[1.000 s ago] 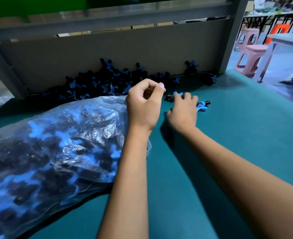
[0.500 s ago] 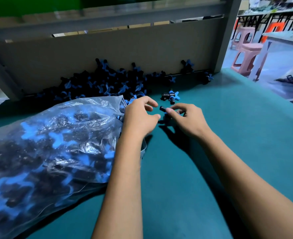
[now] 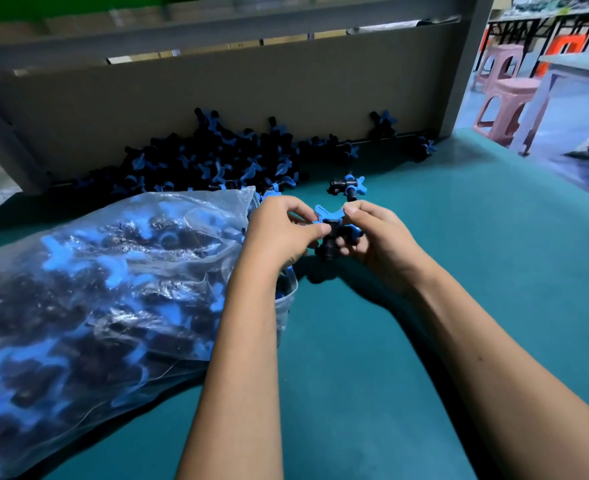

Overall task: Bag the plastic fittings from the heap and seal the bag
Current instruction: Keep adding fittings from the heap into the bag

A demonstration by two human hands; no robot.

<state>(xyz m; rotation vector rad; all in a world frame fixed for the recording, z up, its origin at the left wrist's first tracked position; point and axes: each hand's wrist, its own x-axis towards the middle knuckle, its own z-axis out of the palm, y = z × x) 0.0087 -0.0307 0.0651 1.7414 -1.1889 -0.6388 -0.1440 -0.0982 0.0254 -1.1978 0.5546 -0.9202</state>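
Bag (image 3: 89, 289) crammed with fittings; both hands' fingers (image 3: 307, 230) pinching one fitting (image 3: 331, 226) beside its mouth.

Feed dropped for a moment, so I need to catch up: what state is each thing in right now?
Bag: lying on its side, nearly full, mouth open, unsealed.
Held fitting: off the mat, between both hands.
Left hand: pinches the held fitting.
Right hand: grips the held fitting.
Loose fitting: alone on the mat.
Heap: piled against the back board, unbagged.
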